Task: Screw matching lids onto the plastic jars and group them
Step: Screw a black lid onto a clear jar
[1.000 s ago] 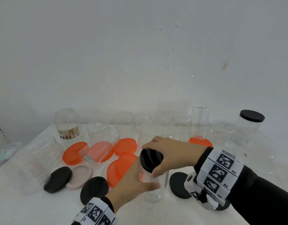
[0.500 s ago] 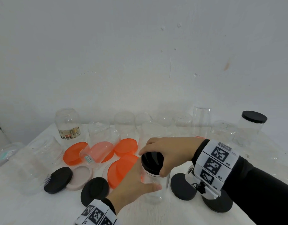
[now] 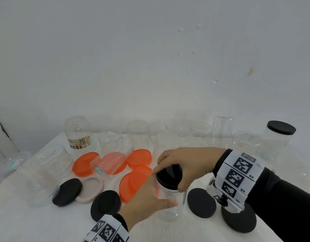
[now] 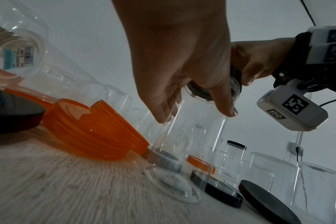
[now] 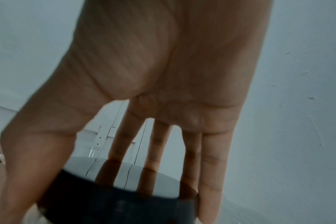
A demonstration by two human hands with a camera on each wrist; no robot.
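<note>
Clear plastic jar [image 3: 168,205] getting its black lid [image 3: 169,175], both hands on it, near the front of the white table [image 3: 37,222].

Head view: left hand [image 3: 147,198] is wrapped round the jar body, right hand [image 3: 187,165] grips the lid rim from above. Loose orange lids [image 3: 134,185] lie just left of the jar, loose black lids [image 3: 201,202] just right of it and more to its left, empty clear jars [image 3: 138,135] line up behind it, and one already-capped jar [image 3: 277,138] stands far back right of it. Left wrist view: left hand [image 4: 179,60] has thumb and fingers curled round the jar [image 4: 184,145], which stands upright on the table. Right wrist view: right hand [image 5: 163,91] has its fingertips [image 5: 209,181] and thumb clamped on the lid's [image 5: 115,203] edge; a bit blurry.
</note>
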